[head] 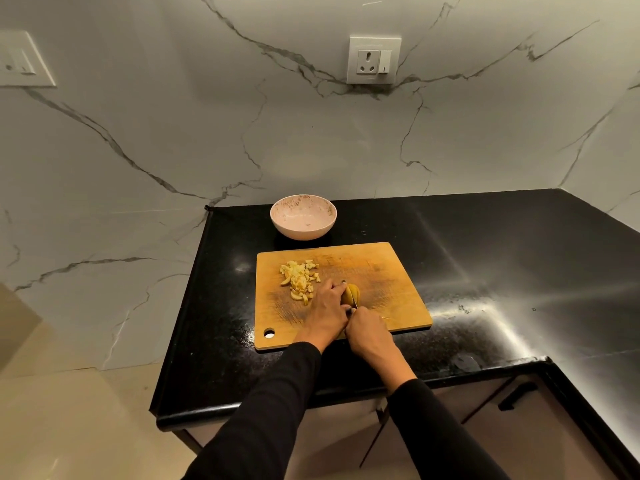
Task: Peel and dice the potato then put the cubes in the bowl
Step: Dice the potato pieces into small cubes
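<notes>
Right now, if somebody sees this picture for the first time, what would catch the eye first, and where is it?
Probably the two hands at the near middle of the wooden cutting board: the left hand steadies a potato piece while the right hand grips a knife cutting into it. Next, the heap of pale potato cubes on the board's left part, and the bowl behind the board on the black counter, holding no cubes yet.

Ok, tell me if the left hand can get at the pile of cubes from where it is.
Probably yes. The left hand holds the potato piece, and the pile of cubes lies just beyond it on the cutting board with nothing between. It must let go first.
</notes>
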